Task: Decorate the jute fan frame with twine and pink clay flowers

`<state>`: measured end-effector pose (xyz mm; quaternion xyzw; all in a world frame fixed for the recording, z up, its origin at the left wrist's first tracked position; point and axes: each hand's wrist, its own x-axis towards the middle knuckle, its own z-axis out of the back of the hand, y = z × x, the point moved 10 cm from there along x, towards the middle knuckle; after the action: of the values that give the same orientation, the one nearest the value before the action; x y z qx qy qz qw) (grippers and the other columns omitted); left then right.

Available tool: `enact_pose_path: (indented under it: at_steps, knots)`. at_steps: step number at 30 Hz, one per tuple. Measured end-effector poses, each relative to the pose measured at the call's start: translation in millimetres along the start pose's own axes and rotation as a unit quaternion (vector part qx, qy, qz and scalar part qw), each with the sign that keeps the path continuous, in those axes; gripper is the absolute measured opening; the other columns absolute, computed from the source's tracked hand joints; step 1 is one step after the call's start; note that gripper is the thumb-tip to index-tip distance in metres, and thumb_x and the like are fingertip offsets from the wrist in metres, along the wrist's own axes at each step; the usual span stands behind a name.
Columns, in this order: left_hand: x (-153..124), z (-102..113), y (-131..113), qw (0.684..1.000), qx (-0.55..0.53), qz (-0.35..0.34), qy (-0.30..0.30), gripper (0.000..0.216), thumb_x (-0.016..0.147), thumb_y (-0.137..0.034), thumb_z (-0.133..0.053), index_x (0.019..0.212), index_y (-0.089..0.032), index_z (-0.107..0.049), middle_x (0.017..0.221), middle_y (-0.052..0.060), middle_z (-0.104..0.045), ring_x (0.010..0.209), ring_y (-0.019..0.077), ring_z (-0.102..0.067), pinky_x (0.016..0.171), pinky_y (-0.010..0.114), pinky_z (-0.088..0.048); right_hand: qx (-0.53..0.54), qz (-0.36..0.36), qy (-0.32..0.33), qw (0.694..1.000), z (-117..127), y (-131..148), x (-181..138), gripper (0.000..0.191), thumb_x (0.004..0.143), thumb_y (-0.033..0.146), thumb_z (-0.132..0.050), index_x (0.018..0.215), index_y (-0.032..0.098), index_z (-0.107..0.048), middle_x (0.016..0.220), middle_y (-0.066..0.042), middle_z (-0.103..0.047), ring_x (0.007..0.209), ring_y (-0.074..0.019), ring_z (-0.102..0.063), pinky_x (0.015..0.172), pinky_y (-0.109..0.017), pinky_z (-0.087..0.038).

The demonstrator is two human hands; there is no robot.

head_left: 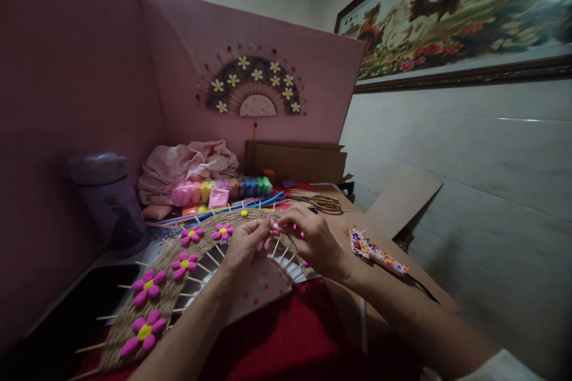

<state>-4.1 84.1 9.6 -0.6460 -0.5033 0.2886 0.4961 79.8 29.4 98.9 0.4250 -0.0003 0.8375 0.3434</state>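
Note:
A fan-shaped craft of woven twine on wooden sticks lies on a red cloth, with several pink clay flowers with yellow centres stuck on it. My left hand and my right hand meet over its upper right part. Both pinch small pink clay pieces against the twine, fingers closed. A lone yellow clay dot sits on the rim just beyond them.
Tubs of coloured clay, a pink cloth, gold scissors and cardboard lie behind the craft. A grey jug stands at left. A bead-patterned strip lies right of my hand. A finished fan hangs on the pink partition.

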Motion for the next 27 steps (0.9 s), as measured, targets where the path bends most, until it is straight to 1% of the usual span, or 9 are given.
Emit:
enact_pose_path:
  at_steps: [3,6,11,14,16,20,21,24,27]
  knots:
    - [-1,-1,-1,1.000,-0.008,0.003,-0.001,0.042,0.065,-0.048,-0.071,0.055,-0.014,-0.050,0.039,-0.006,-0.042,0.032,0.0017,-0.027,0.036,0.018,-0.015,0.001,-0.001,-0.013,1.000,1,0,0,0.006,0.083,0.011,-0.056,0.082,0.017,-0.058,0.082,-0.005,-0.059,0.077,-0.0153,-0.055,0.068,-0.026,-0.044]
    - [-1,-1,-2,1.000,-0.022,0.005,-0.003,0.038,0.065,-0.044,-0.073,0.058,-0.014,-0.052,0.039,-0.007,-0.042,0.033,0.0017,-0.028,0.036,0.017,-0.015,0.010,-0.016,-0.019,1.000,2,-1,2,0.006,0.083,0.011,-0.055,0.086,0.016,-0.058,0.081,-0.005,-0.060,0.074,-0.0148,-0.056,0.066,-0.026,-0.044]
    - [-1,3,-3,0.999,-0.043,-0.005,-0.015,0.037,0.062,-0.043,-0.075,0.059,-0.013,-0.053,0.039,-0.007,-0.042,0.034,0.0019,-0.029,0.037,0.017,-0.017,0.032,0.004,-0.012,0.999,-1,4,4,0.008,0.083,0.012,-0.055,0.088,0.017,-0.059,0.083,-0.005,-0.063,0.078,-0.0160,-0.058,0.070,-0.027,-0.045]
    - [0,5,-3,0.999,-0.046,-0.007,-0.020,0.037,0.061,-0.044,-0.076,0.059,-0.014,-0.054,0.040,-0.006,-0.044,0.034,0.0019,-0.030,0.037,0.017,-0.018,0.023,-0.004,-0.015,1.000,-2,2,5,0.009,0.082,0.011,-0.056,0.087,0.018,-0.059,0.082,-0.005,-0.063,0.076,-0.0158,-0.057,0.068,-0.027,-0.045]
    - [0,6,-3,0.999,-0.045,-0.011,-0.025,0.039,0.061,-0.045,-0.076,0.058,-0.014,-0.053,0.039,-0.007,-0.043,0.033,0.0021,-0.030,0.036,0.017,-0.018,0.021,-0.001,-0.013,1.000,-3,2,6,0.009,0.082,0.009,-0.055,0.085,0.017,-0.059,0.081,-0.005,-0.063,0.076,-0.0158,-0.057,0.069,-0.028,-0.044]
    - [0,8,-4,0.999,-0.028,-0.013,-0.036,0.046,0.062,-0.049,-0.074,0.049,-0.015,-0.044,0.038,-0.006,-0.042,0.031,0.0022,-0.029,0.034,0.017,-0.016,0.025,0.021,0.000,0.999,-6,6,7,0.011,0.082,0.008,-0.054,0.085,0.018,-0.058,0.083,-0.005,-0.062,0.081,-0.0166,-0.056,0.072,-0.029,-0.045]
    - [0,8,-4,0.999,-0.027,-0.014,-0.037,0.046,0.062,-0.048,-0.074,0.048,-0.015,-0.044,0.038,-0.006,-0.042,0.031,0.0022,-0.030,0.034,0.017,-0.017,0.026,0.019,0.003,0.999,-6,5,7,0.011,0.082,0.008,-0.055,0.085,0.018,-0.058,0.084,-0.005,-0.062,0.081,-0.0165,-0.056,0.072,-0.028,-0.045]
    - [0,8,-4,0.999,-0.031,-0.008,-0.035,0.040,0.060,-0.046,-0.076,0.055,-0.015,-0.051,0.038,-0.007,-0.042,0.030,0.0023,-0.029,0.033,0.017,-0.017,0.025,0.002,0.001,1.000,-5,1,8,0.011,0.080,0.009,-0.058,0.086,0.018,-0.058,0.083,-0.004,-0.061,0.079,-0.0160,-0.055,0.070,-0.028,-0.044]
    - [-1,9,-4,0.999,-0.036,-0.005,-0.040,0.038,0.061,-0.046,-0.075,0.059,-0.014,-0.054,0.037,-0.007,-0.042,0.030,0.0023,-0.028,0.033,0.017,-0.016,0.022,0.011,0.001,1.000,-6,2,8,0.008,0.081,0.010,-0.058,0.085,0.017,-0.058,0.082,-0.005,-0.061,0.078,-0.0160,-0.055,0.070,-0.028,-0.044]
